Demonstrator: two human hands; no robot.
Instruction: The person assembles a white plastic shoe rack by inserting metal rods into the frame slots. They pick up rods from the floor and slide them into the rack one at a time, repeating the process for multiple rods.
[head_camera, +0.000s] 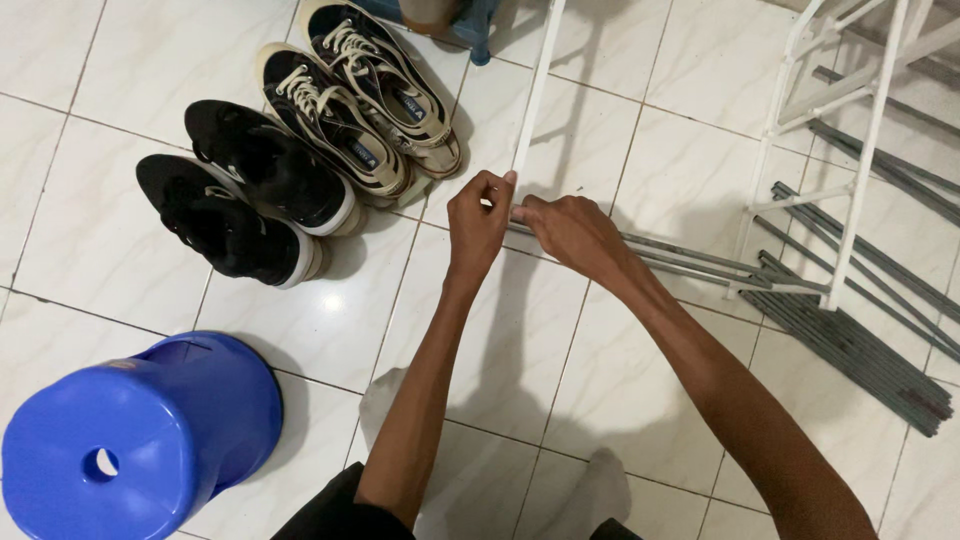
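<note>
Item: white rod (533, 95), centre floor, near end pinched by left hand (478, 222) fingers; right hand (570, 232) fingers pinch grey rod (690, 262). Step: joining them, apparently. Next: align ends squarely.

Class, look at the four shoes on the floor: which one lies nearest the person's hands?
The lace-up shoe farthest right, black with cream laces; its toe lies closest to the left hand. The two plain black shoes lie farther left.

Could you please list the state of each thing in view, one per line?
left hand: pinching the white rod's end
right hand: gripping a grey rod
white rod: held, slanting away
grey rods: loose on the floor
white frame: partly assembled
blue stool: tipped on its side
shoes: paired, lined up
</note>
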